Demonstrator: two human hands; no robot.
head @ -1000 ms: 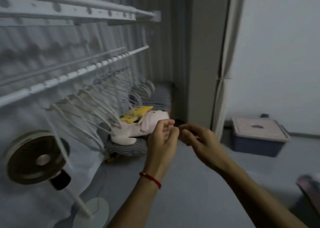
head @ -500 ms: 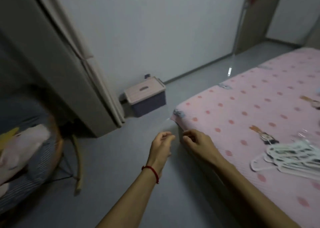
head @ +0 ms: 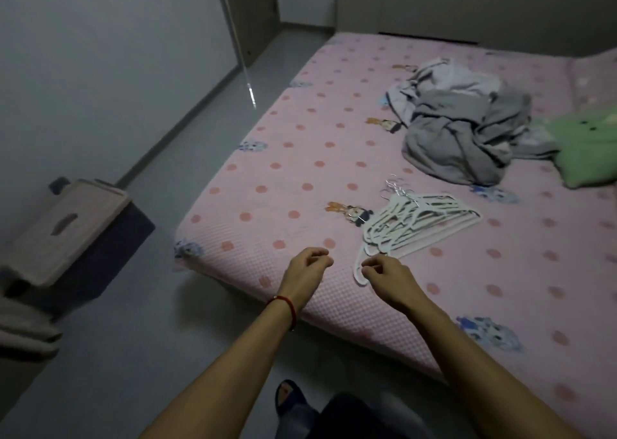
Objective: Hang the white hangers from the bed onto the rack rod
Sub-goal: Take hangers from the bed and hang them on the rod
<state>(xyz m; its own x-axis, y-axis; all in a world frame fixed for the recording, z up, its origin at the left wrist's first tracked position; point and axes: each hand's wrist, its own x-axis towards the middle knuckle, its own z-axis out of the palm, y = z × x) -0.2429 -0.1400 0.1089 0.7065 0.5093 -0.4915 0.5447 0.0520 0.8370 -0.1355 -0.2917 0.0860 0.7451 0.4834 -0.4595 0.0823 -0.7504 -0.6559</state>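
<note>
Both bare hands are hovering side by side over the near edge of the bed, each with fingers loosely curled in and holding nothing. The left hand (head: 309, 266), with a thin red cord bracelet (head: 286, 308) circling its wrist, is floating above the mattress corner. The right hand (head: 387, 275) is sitting just beside the lowest tip of the stack of white plastic hangers with metal hooks (head: 412, 225); whether its fingertips are touching that tip cannot be told. The hangers are lying flat in a fanned pile on the pink polka-dot quilted bed cover (head: 300, 178), hooks pointing away from the person. Farther back on the bed, a crumpled heap of grey clothing (head: 464, 128) is resting beside a green garment (head: 591, 151). On the grey floor to the left, a dark blue storage box with a pale lid (head: 73, 228) is standing near the wall.
</note>
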